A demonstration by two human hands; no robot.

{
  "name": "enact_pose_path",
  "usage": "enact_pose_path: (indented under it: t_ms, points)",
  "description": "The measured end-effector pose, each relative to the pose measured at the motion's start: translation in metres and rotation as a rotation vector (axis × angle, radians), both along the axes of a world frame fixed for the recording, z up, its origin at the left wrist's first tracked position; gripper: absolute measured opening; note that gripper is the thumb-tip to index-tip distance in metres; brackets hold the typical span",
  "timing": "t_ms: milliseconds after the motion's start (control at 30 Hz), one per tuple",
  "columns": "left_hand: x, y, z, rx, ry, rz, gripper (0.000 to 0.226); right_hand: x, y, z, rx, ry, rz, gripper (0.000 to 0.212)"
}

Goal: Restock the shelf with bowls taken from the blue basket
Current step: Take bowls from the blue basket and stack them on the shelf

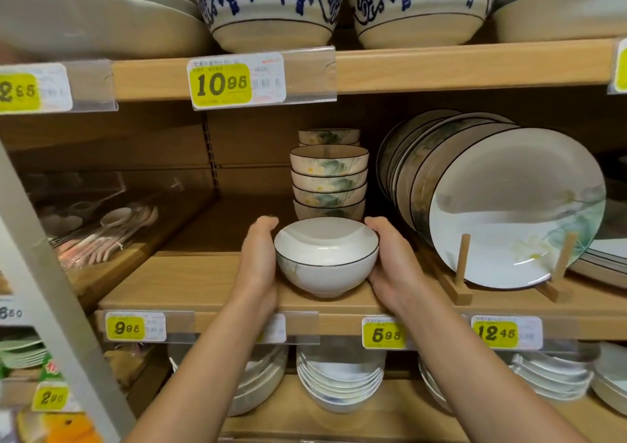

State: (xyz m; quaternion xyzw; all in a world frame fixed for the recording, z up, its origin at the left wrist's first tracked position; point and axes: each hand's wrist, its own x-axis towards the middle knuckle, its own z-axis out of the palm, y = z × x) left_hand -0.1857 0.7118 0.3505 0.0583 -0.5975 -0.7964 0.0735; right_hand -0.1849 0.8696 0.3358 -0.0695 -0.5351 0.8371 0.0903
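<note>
A white bowl [326, 259] with a thin dark rim stands upright on the middle wooden shelf [190, 283], near its front edge. My left hand [259, 266] cups its left side and my right hand [390, 263] cups its right side, fingers curved round the wall. Directly behind it stands a stack of several flower-patterned bowls [329, 181], with another stack further back. The blue basket is out of view.
Large plates [509, 205] lean in a wooden rack to the right of the bowl. Packed spoons [112, 229] lie at the left. Blue-patterned big bowls [268, 5] fill the shelf above; white dishes [339, 381] sit below. Yellow price tags line the shelf edges.
</note>
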Motion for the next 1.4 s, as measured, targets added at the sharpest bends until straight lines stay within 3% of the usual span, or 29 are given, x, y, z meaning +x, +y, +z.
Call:
enact_pose_path:
  t_ms: [133, 300, 400, 567, 733, 833, 933, 1000, 1167, 1300, 1333, 1400]
  points:
    - [-0.011, 0.002, -0.009, 0.012, 0.022, -0.192, 0.039, 0.013, -0.013, -0.016, 0.134, 0.094, -0.05, 0.033]
    - [-0.003, 0.008, -0.022, 0.006, 0.068, -0.163, 0.037, 0.005, -0.006, 0.0, -0.051, -0.05, -0.001, 0.016]
    - [-0.008, 0.003, -0.016, -0.001, 0.056, -0.164, 0.03, 0.006, 0.0, -0.002, -0.081, -0.005, -0.026, 0.019]
    - [-0.011, 0.003, -0.008, 0.046, -0.003, -0.252, 0.031, 0.01, -0.014, -0.014, 0.14, 0.099, -0.102, 0.041]
    - [-0.002, 0.005, -0.022, 0.029, 0.082, -0.246, 0.033, 0.005, -0.003, -0.003, 0.055, 0.009, -0.031, 0.024]
    - [-0.009, 0.002, -0.012, 0.06, 0.033, -0.207, 0.022, 0.01, 0.003, -0.006, 0.031, -0.006, -0.056, 0.033]
    - [-0.018, 0.003, 0.001, 0.088, -0.041, -0.22, 0.02, 0.018, -0.009, -0.017, 0.156, 0.063, -0.156, 0.047]
    - [-0.016, 0.005, 0.002, 0.049, -0.034, -0.274, 0.026, 0.019, -0.016, -0.018, 0.22, 0.084, -0.208, 0.039]
    - [-0.005, -0.002, -0.008, 0.009, 0.055, -0.274, 0.022, 0.009, -0.001, 0.002, 0.067, -0.027, -0.091, 0.021]
    - [-0.016, -0.001, 0.005, 0.062, -0.039, -0.191, 0.014, 0.016, 0.002, -0.007, 0.092, -0.01, -0.235, 0.017]
    - [-0.017, 0.001, 0.008, 0.063, -0.048, -0.206, 0.015, 0.02, -0.005, -0.01, 0.095, 0.018, -0.24, 0.018]
    - [-0.015, 0.006, 0.007, 0.038, -0.056, -0.261, 0.018, 0.025, -0.018, -0.018, 0.145, 0.062, -0.212, 0.047]
